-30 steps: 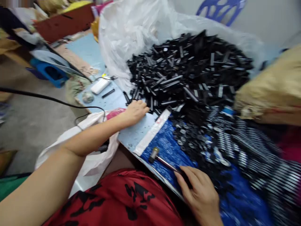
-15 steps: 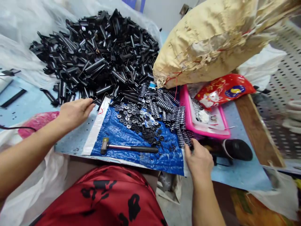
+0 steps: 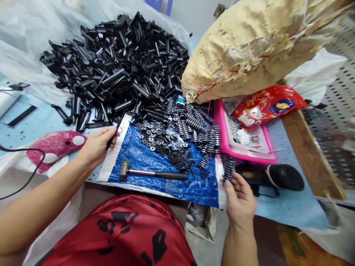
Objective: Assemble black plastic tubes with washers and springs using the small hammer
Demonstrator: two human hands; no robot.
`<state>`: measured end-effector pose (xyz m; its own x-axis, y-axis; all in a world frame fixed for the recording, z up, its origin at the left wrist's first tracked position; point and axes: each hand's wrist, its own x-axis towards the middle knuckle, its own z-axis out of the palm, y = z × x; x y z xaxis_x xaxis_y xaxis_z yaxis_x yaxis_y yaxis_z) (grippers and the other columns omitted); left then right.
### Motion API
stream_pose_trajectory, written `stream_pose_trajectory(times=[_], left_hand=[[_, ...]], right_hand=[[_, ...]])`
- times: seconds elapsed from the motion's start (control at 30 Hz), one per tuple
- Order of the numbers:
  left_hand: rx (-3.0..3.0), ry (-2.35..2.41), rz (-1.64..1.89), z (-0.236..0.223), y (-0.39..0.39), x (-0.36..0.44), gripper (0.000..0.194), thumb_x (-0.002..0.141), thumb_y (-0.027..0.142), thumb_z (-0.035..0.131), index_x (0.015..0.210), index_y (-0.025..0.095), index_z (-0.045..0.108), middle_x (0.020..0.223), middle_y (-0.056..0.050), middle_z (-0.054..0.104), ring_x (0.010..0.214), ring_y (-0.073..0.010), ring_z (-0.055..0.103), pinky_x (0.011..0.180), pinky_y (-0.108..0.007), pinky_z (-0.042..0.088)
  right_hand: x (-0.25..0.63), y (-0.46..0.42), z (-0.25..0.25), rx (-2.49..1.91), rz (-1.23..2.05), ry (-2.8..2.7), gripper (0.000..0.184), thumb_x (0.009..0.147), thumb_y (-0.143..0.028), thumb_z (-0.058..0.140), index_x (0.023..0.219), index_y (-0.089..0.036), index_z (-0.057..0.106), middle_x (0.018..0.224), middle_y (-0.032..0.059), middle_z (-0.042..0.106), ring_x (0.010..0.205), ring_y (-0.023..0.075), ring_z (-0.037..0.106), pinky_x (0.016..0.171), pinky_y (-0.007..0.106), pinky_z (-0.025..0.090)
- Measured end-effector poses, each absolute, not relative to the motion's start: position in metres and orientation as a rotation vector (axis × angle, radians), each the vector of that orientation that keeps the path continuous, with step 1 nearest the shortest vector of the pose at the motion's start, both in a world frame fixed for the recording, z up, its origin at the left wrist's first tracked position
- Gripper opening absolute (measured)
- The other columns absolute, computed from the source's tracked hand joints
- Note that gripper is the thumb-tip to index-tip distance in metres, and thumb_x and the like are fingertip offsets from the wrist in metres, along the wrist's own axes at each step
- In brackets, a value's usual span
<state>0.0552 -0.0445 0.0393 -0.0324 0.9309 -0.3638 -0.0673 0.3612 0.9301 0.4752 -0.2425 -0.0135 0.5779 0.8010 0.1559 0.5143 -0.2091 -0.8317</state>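
Both hands (image 3: pixel 95 147) (grips closed) forward

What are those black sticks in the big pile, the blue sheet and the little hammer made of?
Sticks: likely moulded plastic, glossy black with sharp highlights. The left hand holds one. Blue sheet: woven plastic tarp by its crinkled sheen. Hammer: shiny metal shaft, dark grip probably rubber, head unclear.

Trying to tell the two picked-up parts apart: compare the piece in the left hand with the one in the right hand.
The left hand holds a slim black tube that is plain and smooth; the right hand holds a black-and-white stack that looks ribbed or banded. The slim black tube slants up over the blue sheet; the black-and-white stack stands nearly upright past the sheet's right edge. Both are small, elongated and pinched at the fingertips.
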Motion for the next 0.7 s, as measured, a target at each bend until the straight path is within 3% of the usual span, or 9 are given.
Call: stream_pose_trajectory(times=[0.13, 0.2, 0.37, 0.5, 0.6, 0.7], left_hand=[[0.902, 1.142, 0.912, 0.042, -0.059, 0.075, 0.035, 0.079, 0.042, 0.077, 0.084, 0.016, 0.054, 0.064, 0.002, 0.056, 0.052, -0.0085, 0.046, 0.053, -0.02, 0.035], [0.873, 1.068, 0.852, 0.044, -0.069, 0.086, 0.039, 0.079, 0.044, 0.077, 0.091, 0.019, 0.049, 0.066, 0.002, 0.061, 0.048, -0.0093, 0.048, 0.05, -0.02, 0.036], [0.772, 0.959, 0.711, 0.049, -0.089, 0.103, 0.031, 0.085, 0.036, 0.066, 0.097, 0.02, 0.043, 0.067, 0.002, 0.065, 0.046, -0.0086, 0.05, 0.048, -0.019, 0.037], [0.728, 0.938, 0.655, 0.049, -0.097, 0.111, 0.03, 0.083, 0.034, 0.066, 0.092, 0.02, 0.041, 0.061, 0.005, 0.06, 0.042, -0.0061, 0.042, 0.044, -0.017, 0.029], [0.853, 0.944, 0.6, 0.047, -0.102, 0.121, 0.034, 0.089, 0.048, 0.064, 0.092, 0.018, 0.05, 0.058, 0.006, 0.053, 0.04, -0.0049, 0.036, 0.041, -0.018, 0.023], [1.048, 0.936, 0.599, 0.043, -0.109, 0.135, 0.04, 0.094, 0.055, 0.055, 0.094, 0.015, 0.058, 0.063, 0.003, 0.055, 0.045, -0.0063, 0.042, 0.046, -0.021, 0.031]], right_hand=[[0.43, -0.219, 0.0, -1.572, 0.887, -0.972, 0.063, 0.097, -0.063, 0.026, 0.132, -0.014, 0.044, 0.088, 0.0073, 0.059, 0.074, 0.007, 0.059, 0.069, 0.022, 0.05], [0.405, -0.2, 0.007, -1.461, 1.076, -0.888, 0.055, 0.098, -0.061, 0.025, 0.121, -0.016, 0.044, 0.073, 0.0007, 0.048, 0.061, 0.0036, 0.05, 0.06, 0.018, 0.043], [0.357, -0.163, 0.018, -1.315, 1.303, -0.749, 0.06, 0.093, -0.072, 0.032, 0.114, -0.016, 0.041, 0.083, 0.0016, 0.05, 0.069, 0.0038, 0.056, 0.063, 0.019, 0.048], [0.33, -0.154, 0.019, -1.272, 1.388, -0.686, 0.062, 0.092, -0.074, 0.036, 0.116, -0.018, 0.039, 0.069, -0.0045, 0.04, 0.05, 0.0002, 0.04, 0.05, 0.015, 0.034], [0.315, -0.154, 0.019, -1.255, 1.419, -0.649, 0.064, 0.091, -0.076, 0.037, 0.12, -0.019, 0.039, 0.063, -0.0065, 0.036, 0.045, 0.0, 0.033, 0.046, 0.015, 0.029], [0.306, -0.154, 0.021, -1.252, 1.371, -0.586, 0.06, 0.092, -0.073, 0.037, 0.115, -0.017, 0.043, 0.064, -0.0051, 0.041, 0.049, 0.0002, 0.039, 0.05, 0.015, 0.036]])
